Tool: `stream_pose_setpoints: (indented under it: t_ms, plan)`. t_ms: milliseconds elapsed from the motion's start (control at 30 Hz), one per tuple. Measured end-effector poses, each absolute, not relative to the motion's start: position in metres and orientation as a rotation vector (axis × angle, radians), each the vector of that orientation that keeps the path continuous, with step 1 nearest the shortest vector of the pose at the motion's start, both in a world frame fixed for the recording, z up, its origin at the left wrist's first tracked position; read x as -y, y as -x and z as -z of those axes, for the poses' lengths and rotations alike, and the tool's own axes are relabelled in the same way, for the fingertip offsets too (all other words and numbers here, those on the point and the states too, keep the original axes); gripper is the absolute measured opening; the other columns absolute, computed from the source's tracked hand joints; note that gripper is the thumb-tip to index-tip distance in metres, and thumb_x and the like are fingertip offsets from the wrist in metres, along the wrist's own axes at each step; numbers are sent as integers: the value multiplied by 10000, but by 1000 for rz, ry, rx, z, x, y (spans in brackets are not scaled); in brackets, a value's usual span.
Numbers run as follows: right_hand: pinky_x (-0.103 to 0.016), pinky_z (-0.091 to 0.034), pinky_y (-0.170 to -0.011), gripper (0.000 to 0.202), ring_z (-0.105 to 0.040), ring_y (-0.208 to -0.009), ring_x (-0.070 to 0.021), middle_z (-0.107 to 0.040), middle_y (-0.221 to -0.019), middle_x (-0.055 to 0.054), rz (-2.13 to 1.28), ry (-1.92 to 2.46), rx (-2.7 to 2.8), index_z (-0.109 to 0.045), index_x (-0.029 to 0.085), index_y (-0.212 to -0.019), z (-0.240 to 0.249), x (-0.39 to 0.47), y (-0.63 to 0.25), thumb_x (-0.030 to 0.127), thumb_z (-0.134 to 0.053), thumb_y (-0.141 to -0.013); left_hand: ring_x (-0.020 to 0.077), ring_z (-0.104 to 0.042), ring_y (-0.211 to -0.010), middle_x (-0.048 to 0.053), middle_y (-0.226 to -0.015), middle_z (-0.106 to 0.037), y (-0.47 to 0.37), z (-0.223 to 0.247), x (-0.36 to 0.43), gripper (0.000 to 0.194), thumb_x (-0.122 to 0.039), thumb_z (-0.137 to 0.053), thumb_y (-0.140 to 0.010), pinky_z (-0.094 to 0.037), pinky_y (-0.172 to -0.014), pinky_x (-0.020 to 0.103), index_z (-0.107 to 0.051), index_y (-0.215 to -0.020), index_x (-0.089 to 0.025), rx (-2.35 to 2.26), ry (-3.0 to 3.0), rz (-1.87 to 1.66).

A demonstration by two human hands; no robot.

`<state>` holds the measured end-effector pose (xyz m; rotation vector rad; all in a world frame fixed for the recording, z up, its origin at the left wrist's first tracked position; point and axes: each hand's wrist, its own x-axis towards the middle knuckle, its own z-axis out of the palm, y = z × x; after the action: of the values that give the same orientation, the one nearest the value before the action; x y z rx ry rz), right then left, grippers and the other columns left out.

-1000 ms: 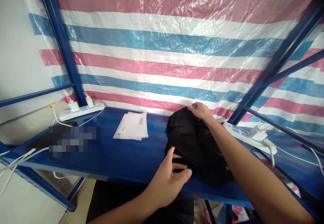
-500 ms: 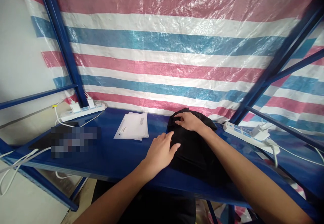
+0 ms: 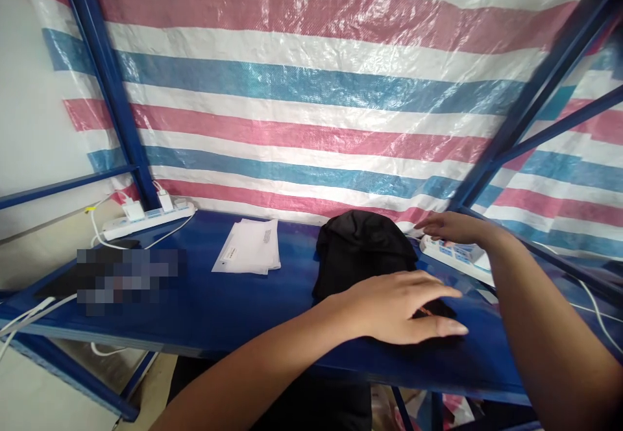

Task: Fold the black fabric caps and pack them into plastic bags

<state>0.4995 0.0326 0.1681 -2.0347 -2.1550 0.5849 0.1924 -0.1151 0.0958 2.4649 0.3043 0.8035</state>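
A black cloth item (image 3: 363, 246), perhaps a folded garment or a bag, lies on the blue tabletop (image 3: 204, 301). My left hand (image 3: 406, 304) is over its near right part, fingers stretched out and thumb apart. A small orange-red mark shows on the dark cloth between that thumb and the fingers; I cannot make out what it is. Further right, my right hand (image 3: 460, 228) hovers above the white power strip (image 3: 455, 261), its fingers extended toward the cloth with nothing visible in them. Whether the left palm presses on the cloth is hidden.
White printed sheets or envelopes (image 3: 248, 247) lie left of the cloth. At the left back is another power strip (image 3: 150, 219) with plugged-in chargers. A dark flat object (image 3: 63, 278) and white cables are at the left edge. A striped plastic sheet (image 3: 302, 87) hangs behind, between blue posts.
My right hand has left the top of the cloth and moved right, over the power strip. My left hand has moved right across the cloth's near side. The view has shifted slightly.
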Motion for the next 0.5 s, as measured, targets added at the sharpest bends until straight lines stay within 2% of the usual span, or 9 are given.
stream_pose_setpoints:
  t_ms: [100, 167, 233, 333, 400, 500]
  plan:
    - [-552, -606, -1014, 306, -763, -1163, -430, -775, -1311, -265, -240, 2067, 2206, -836, 146, -1195, -169, -44, -490, 304, -679, -984, 343, -524, -1541, 140, -1640, -578, -187, -77, 86, 598, -590, -530, -1126, -427, -1284, 495, -620, -1558, -186, -592, -2671, -683]
    - [-549, -559, -1108, 361, -736, -1245, -428, -766, -1364, -224, -193, 1994, 2258, -822, 174, -1268, -162, -54, -465, 384, -716, -994, 379, -387, -1630, 144, -1691, -528, -180, -63, 67, 669, -641, -551, -1101, -336, -1326, 565, -600, -1577, -174, -677, -2781, -568]
    - [-504, -543, -1150, 424, -717, -1299, -398, -768, -1397, -149, -181, 1889, 2342, -798, 244, -1343, -151, -66, -428, 471, -727, -992, 407, -255, -1686, 128, -1764, -433, -176, -49, 55, 806, -741, -557, -1054, -236, -1345, 647, -503, -1661, -213, -692, -2820, -468]
    - [-509, -530, -1162, 579, -676, -1372, -401, -705, -1506, -146, -30, 1666, 2555, -690, 248, -1515, -127, -85, -367, 560, -656, -1029, 426, -143, -1714, 119, -1847, -239, -176, -32, 55, 951, -824, -500, -1026, -142, -1338, 729, -304, -1761, -253, -710, -2786, -430]
    - [-513, -543, -1139, 693, -662, -1392, -412, -659, -1562, -171, -36, 1690, 2582, -590, 235, -1613, -109, -96, -333, 614, -632, -1034, 424, -118, -1718, 136, -1859, -181, -178, -25, 62, 986, -811, -489, -1039, -116, -1343, 733, -216, -1783, -224, -725, -2761, -470]
    - [-539, -517, -1158, 655, -652, -1402, -414, -673, -1547, -168, -93, 1744, 2592, -625, 235, -1579, -78, -105, -306, 652, -516, -1086, 402, -244, -1692, 178, -1831, -264, -177, -20, 73, 960, -723, -545, -1064, -159, -1362, 674, -200, -1777, -181, -724, -2748, -540]
